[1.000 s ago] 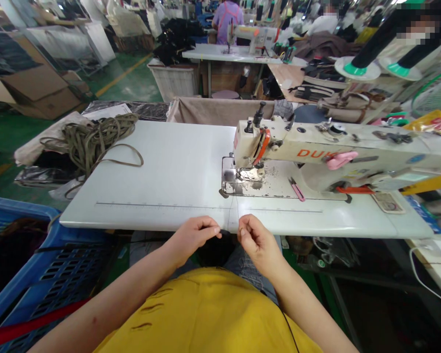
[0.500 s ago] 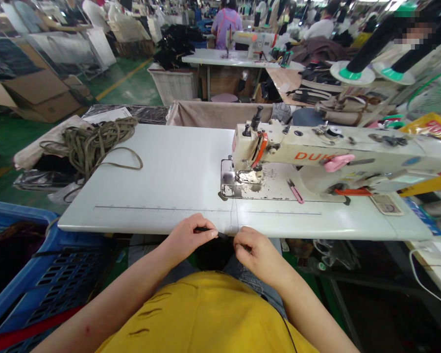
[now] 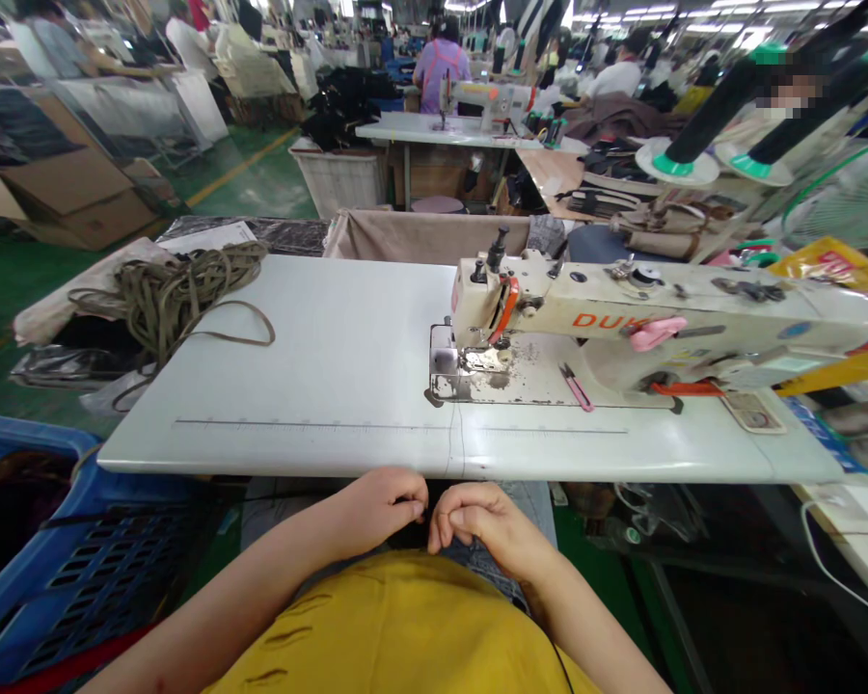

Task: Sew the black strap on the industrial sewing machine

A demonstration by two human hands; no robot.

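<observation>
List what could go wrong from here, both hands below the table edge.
1. The strap tangle hangs over the table at its far left corner; it could slide off or snag.
2. The pink snips lie loose on the sewing machine bed; a bump might knock them off.
3. The left hand and right hand are curled shut; anything pinched could slip unseen.

The sewing machine [image 3: 622, 318] stands on the right half of the surface [image 3: 318, 366]. A bundle of strap [image 3: 166, 289] lies on its far left corner. A crate [image 3: 58, 578] stands near left, lower than the surface. The left hand [image 3: 380, 506] and right hand [image 3: 477, 520] are side by side at its near edge.
</observation>
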